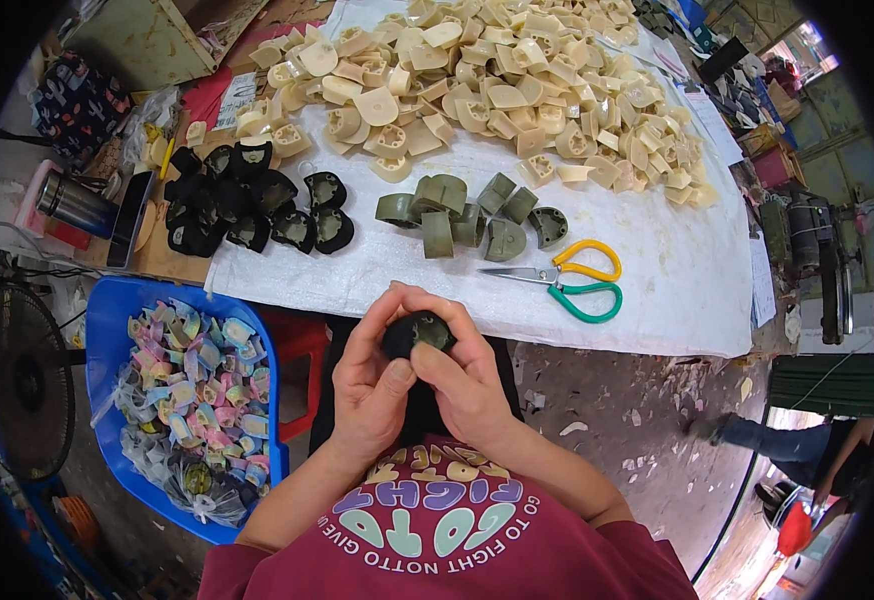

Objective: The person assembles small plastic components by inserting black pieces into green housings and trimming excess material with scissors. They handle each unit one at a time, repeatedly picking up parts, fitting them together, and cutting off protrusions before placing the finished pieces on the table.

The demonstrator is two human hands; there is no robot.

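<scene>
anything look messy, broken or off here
Yes: pale scraps lie scattered across the floor on the person's right, perhaps unswept waste. The black piece between the left hand and right hand shows no clear damage, though partly hidden.

Site was logged as a workshop: the white-covered bench [342, 290] carried a large heap of cream moulded parts [512, 95], with grey-green parts [437, 235] and scissors [547, 274] near; a blue tub [275, 425] held many pastel parts [197, 375]; scraps [574, 428] littered the floor [602, 390], metal equipment [807, 235] stood at right
</scene>
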